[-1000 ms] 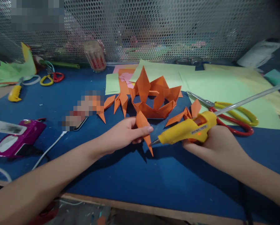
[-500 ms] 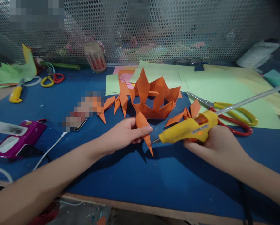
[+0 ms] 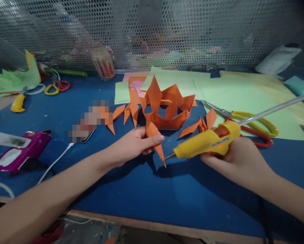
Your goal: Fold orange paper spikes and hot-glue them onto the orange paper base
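Observation:
My left hand pinches a folded orange paper piece between thumb and fingers, its pointed end aimed down toward me. Wrapped round the handle of a yellow glue gun is my right hand. The gun's metal nozzle is at the paper's lower tip; whether they touch I cannot tell. A clear glue stick juts from its back. Just behind my left hand stands a ring of orange folded paper points. More folded orange pieces lie to its left and right.
Scissors with red and yellow handles lie behind the gun on pale green sheets. A purple box, a white cable and a yellow cutter are on the left. A jar stands by the mesh panel.
The nozzle has slid slightly down along the orange piece toward its tip, and the glue gun has shifted a little to the right. My left hand still grips the paper.

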Demonstrator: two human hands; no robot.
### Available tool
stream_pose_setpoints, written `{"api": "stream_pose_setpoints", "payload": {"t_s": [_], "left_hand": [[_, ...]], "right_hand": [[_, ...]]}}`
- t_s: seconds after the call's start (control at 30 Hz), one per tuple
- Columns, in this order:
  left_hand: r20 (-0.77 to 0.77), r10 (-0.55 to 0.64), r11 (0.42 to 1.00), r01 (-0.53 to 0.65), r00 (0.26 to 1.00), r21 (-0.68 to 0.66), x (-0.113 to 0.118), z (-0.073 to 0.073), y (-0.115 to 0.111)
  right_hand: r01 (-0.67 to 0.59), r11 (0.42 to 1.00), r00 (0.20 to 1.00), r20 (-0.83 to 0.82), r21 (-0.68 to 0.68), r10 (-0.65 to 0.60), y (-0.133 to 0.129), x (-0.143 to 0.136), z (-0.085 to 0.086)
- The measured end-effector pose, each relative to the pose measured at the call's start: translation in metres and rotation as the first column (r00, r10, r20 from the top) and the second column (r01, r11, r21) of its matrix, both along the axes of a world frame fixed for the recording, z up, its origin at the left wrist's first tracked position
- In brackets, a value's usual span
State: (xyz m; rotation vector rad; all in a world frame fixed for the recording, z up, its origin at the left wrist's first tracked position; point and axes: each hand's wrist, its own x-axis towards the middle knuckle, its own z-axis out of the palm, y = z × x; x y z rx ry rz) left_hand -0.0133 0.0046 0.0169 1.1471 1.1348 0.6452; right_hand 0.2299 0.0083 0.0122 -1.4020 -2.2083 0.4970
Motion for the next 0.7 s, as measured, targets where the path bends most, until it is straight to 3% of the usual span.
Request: {"api": "stream_pose_setpoints", "payload": {"t_s": [0.7], "left_hand": [[-0.012, 0.058, 0.997, -0.059, 0.998, -0.047, -0.0003, 0.0049, 0.0005]], "right_hand": [[0.028, 0.998, 0.999, 0.031, 0.05, -0.03, -0.0023, 0.0033, 0.0012]]}}
